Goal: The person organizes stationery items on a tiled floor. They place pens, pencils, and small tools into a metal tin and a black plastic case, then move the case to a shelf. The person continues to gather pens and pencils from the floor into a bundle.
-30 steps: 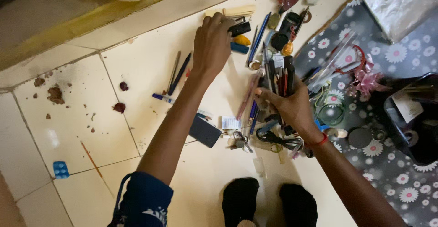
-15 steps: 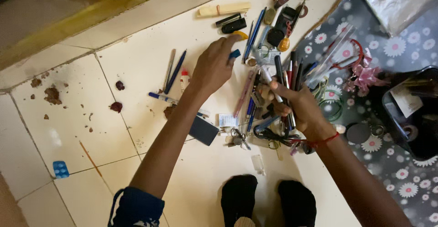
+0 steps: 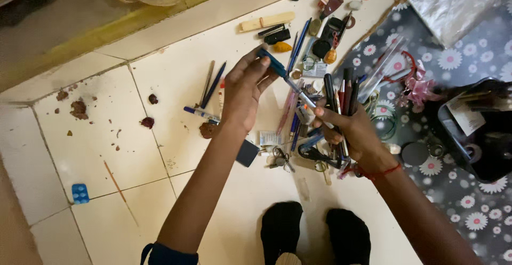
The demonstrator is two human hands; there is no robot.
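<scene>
Cream tiled floor under me, flowered dark mat off to my right, black tray sitting on it. Between them, a scatter of pens and odds and ends across the tiles. My right hand is wrapped tight round a bundle of pens and pencils, tips pointing up and away. My left hand hovers above the tiles, fingertips pinched on a blue pen, which slants down towards the bundle, its far end just beside my right thumb.
</scene>
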